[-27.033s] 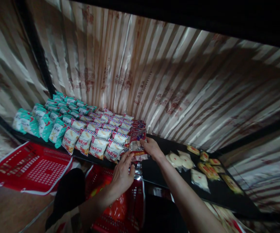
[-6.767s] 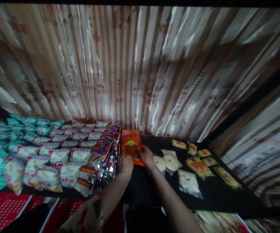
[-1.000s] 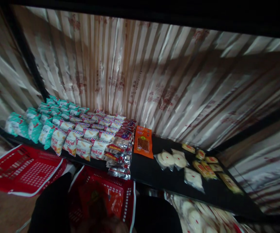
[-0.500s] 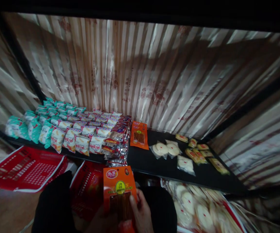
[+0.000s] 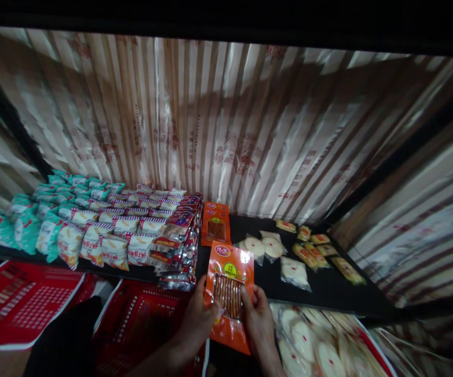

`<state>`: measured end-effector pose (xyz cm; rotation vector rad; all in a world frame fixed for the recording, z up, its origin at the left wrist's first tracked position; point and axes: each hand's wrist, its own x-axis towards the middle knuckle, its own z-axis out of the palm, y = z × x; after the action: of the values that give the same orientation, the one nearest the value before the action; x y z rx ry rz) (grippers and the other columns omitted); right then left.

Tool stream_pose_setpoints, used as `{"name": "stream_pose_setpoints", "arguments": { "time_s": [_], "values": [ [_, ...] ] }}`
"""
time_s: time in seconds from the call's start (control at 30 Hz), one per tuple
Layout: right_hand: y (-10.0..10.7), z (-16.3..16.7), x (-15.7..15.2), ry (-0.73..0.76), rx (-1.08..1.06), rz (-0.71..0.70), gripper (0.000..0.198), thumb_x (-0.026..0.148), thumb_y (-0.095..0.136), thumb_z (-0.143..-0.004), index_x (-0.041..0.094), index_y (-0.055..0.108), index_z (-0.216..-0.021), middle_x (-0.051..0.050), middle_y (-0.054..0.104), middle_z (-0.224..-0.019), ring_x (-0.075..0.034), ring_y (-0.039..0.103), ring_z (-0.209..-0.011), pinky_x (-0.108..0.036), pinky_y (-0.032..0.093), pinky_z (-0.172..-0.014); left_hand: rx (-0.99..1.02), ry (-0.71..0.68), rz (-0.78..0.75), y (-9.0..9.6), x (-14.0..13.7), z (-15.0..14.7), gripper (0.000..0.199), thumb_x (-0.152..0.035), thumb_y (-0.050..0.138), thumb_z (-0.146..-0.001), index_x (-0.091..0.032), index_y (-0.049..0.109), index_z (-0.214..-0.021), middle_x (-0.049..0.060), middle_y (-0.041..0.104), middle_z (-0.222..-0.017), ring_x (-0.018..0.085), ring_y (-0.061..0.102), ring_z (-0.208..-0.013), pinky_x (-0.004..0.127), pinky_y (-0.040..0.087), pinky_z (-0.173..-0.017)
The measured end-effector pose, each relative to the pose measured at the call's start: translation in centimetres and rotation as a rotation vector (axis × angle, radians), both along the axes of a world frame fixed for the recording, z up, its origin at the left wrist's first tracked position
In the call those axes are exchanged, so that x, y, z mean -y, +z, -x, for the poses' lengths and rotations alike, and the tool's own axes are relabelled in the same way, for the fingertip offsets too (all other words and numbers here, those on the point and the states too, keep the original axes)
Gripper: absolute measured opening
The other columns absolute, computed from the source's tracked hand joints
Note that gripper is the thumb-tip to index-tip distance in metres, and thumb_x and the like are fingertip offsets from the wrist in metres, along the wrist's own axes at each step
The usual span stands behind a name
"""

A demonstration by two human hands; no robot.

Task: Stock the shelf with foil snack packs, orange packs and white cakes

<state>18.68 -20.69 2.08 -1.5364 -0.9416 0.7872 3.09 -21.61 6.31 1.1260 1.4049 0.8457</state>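
orange packet | brown sticks showing inside | slightly tilted | held by both sides

Left forearm bared and slanted inward from below, left hand and right hand held nearly level, slightly apart, turned toward each other, fingers curled behind, thumbs laid in front, right wrist tilted leftward.

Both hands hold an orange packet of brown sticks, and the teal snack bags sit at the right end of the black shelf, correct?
Wrong end: the head view shows the teal snack bags at the left end of the black shelf. The left hand and right hand do hold the orange packet.
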Motion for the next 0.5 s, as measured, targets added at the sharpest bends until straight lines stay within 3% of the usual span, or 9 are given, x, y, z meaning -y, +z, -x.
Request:
{"name": "stream_pose_setpoints", "arguments": {
  "time_s": [0.1,0.23,0.37,0.5],
  "values": [
    [0.0,-0.7,-2.8,0.006,0.015,0.021,0.035,0.053,0.057,-0.070,0.020,0.058,-0.082,0.000,0.066,-0.068,-0.017,0.060,-0.059,-0.026,0.047,-0.053,-0.247,-0.009,-0.077,-0.4,-2.1,-0.8,0.067,-0.010,0.044,-0.073,-0.007,0.030,-0.139,0.014,0.040,-0.141,0.019,0.037,-0.130,0.029,0.029,-0.108],
    [0.5,-1.1,-7.3,0.025,0.093,0.014,0.037,0.052,0.055,-0.071,0.019,0.058,-0.088,-0.004,0.069,-0.075,-0.021,0.063,-0.066,-0.028,0.048,-0.058,-0.569,-0.120,-0.250,-0.2,-4.0,-2.1,0.061,-0.011,0.051,-0.069,-0.011,0.047,-0.131,0.010,0.028,-0.148,0.024,0.020,-0.138,0.034,0.017,-0.114],
    [1.0,-1.5,-12.1,0.054,0.197,0.048,0.037,0.049,0.051,-0.074,0.017,0.057,-0.091,-0.008,0.070,-0.082,-0.023,0.065,-0.074,-0.031,0.048,-0.064,-0.670,-0.104,-0.372,0.4,-6.3,-3.4,0.056,-0.013,0.050,-0.070,-0.016,0.053,-0.126,0.005,0.022,-0.151,0.028,0.009,-0.140,0.038,0.014,-0.115],
    [1.1,-1.5,-16.1,0.080,0.393,0.130,0.034,0.043,0.047,-0.079,0.015,0.058,-0.094,-0.012,0.070,-0.090,-0.023,0.065,-0.081,-0.031,0.047,-0.070,-0.704,-0.077,-0.365,0.4,-9.2,-4.2,0.058,-0.012,0.048,-0.070,-0.013,0.050,-0.128,0.007,0.019,-0.152,0.028,0.009,-0.140,0.037,0.017,-0.115]
  ]
}}
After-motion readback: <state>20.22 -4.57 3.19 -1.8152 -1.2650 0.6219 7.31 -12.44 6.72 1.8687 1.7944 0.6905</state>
